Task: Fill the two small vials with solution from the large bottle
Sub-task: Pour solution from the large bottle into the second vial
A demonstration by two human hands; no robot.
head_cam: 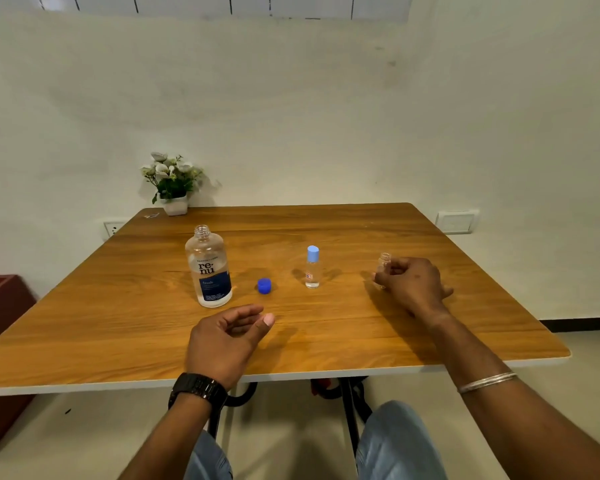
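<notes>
An uncapped vial (383, 268) is gripped upright in the right hand (411, 285)'s fingers, the capped vial (312, 268) standing beyond its fingertips — while the renu bottle (208, 268) and blue cap (264, 285) stand just past the left hand (222, 341)'s loosely curled, empty fingers.

The large bottle (208, 268) label reads "re-nu", perhaps "fresh" below.

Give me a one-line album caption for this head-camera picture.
Large bottle open beside its blue cap, capped vial waiting, right hand gripping an uncapped vial, left hand empty.
</notes>
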